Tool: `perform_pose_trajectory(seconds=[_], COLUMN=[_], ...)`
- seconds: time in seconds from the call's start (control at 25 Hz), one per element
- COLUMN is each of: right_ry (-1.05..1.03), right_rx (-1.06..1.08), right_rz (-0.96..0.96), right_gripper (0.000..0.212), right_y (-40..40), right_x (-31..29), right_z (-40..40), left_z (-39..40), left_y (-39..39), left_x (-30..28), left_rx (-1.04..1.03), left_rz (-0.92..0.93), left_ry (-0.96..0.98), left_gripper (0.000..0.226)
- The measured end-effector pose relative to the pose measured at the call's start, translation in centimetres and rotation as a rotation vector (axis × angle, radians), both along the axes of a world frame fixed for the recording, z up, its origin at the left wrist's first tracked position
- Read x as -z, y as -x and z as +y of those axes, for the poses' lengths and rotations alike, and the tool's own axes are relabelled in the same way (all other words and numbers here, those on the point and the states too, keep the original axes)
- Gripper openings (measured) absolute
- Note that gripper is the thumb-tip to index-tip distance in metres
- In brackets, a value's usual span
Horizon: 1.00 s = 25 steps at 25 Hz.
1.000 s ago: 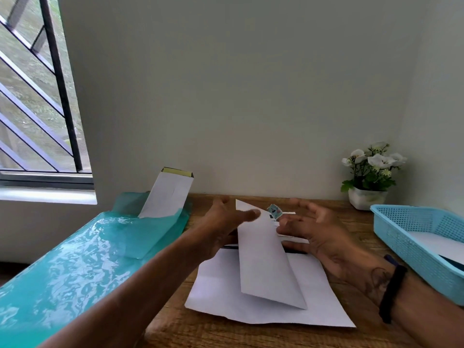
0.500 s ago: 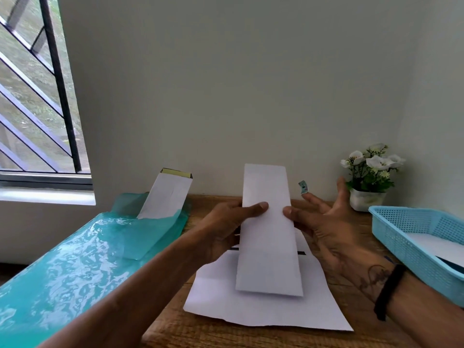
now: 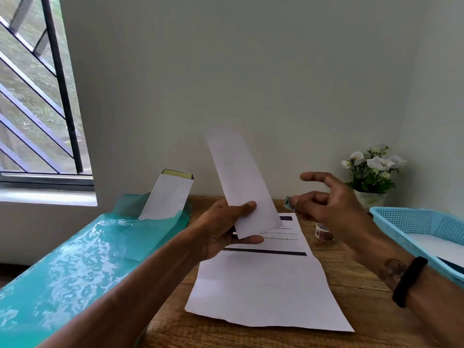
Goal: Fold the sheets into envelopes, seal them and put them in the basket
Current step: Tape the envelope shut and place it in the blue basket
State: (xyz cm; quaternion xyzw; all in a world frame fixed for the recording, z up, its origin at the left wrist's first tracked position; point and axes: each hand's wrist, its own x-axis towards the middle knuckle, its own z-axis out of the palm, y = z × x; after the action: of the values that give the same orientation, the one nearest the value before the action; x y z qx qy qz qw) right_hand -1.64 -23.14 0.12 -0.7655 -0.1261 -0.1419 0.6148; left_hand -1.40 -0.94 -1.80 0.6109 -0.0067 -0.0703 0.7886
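In the centre of the frame the left hand [image 3: 223,229] grips a folded white envelope [image 3: 242,182] by its lower end, thumb across the front and fingers curled behind. The envelope stands clear of the table, its upper end leaning toward the upper left against the pale wall. To the right, the right hand [image 3: 326,204] hangs above the wooden table [image 3: 351,277] with its index finger extended and its other fingers loosely bent; a small bluish sticker [image 3: 287,202] clings to a fingertip, though whether it is pinched or merely stuck there cannot be told. The hand is apart from the envelope.

Below the hands a printed sheet [image 3: 263,285] lies flat on the table, creased across. A small roll of stickers [image 3: 324,233] sits just beside its right edge, and the blue basket [image 3: 401,217] at the right edge of the frame already holds something white.

The envelope looks very light and thin, stiffened only by its folds, so it probably bends or springs open if held by one corner. A hold low on the body with the thumb over the flap, as now, seems the sound choice, leaving the seam free for the seal. The sticker is likely tacky and flimsy; pressing it flat across the flap edge probably needs the envelope braced from behind.
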Motion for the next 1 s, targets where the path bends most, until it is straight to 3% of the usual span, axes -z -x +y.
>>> perform_pose_trajectory(seconds=[0.12,0.28,1.0], right_ry=[0.266,0.454,0.544], right_rx=[-0.042,-0.032,-0.102], right_rz=[-0.044,-0.108,-0.196], right_gripper=[0.048,0.047,0.043], right_y=[0.5,0.3,0.4], right_x=[0.0,0.5,1.2], right_z=[0.2,0.2,0.5], left_z=[-0.1,-0.4,-0.8], left_y=[0.2,0.2,0.3], left_x=[0.1,0.3,1.1], left_rx=[0.049,0.066,0.087], left_rz=[-0.044,-0.043,-0.117], left_ry=[-0.067,-0.13,-0.179], left_gripper=[0.022,0.033,0.038])
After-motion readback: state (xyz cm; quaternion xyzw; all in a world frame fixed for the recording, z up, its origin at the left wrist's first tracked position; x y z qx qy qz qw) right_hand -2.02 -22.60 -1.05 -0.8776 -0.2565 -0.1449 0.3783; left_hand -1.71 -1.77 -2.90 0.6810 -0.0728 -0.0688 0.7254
